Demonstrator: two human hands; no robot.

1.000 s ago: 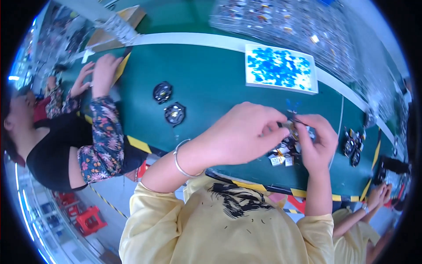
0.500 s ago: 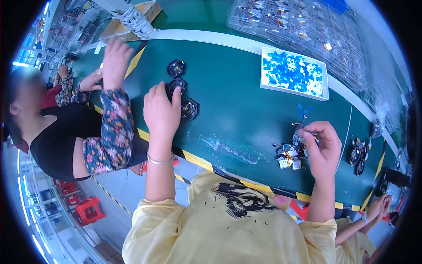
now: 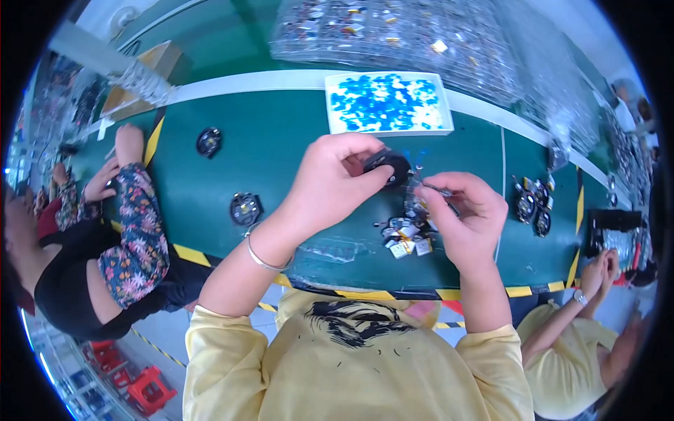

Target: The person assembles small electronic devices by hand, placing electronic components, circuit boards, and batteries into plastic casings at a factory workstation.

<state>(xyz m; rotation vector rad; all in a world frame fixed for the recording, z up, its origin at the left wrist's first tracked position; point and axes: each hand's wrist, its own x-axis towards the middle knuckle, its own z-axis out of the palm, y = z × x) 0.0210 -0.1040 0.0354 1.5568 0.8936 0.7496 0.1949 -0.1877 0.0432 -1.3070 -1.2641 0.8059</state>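
Observation:
My left hand (image 3: 337,179) grips a round black plastic housing (image 3: 390,168) between thumb and fingers, raised above the green bench. Close to its right, my right hand (image 3: 463,214) pinches a thin, dark small part (image 3: 437,189) whose kind I cannot make out. Beneath and between the hands lies a heap of small wired electronic parts (image 3: 406,235) with silvery flat pieces, partly covered by my right hand. Two more black housings lie on the bench at the left, one nearer (image 3: 246,209) and one farther (image 3: 209,142).
A white box (image 3: 390,132) of small blue and white pieces stands at the back. Behind it are clear plastic trays (image 3: 393,31) of parts. Several black assemblies (image 3: 533,205) lie at the right. A co-worker's flowered sleeve (image 3: 137,231) is at the left, another person's hands (image 3: 600,272) at the right.
My left hand has taken a black housing from the left group and carried it to the middle, beside my right hand. The whole view has shifted too.

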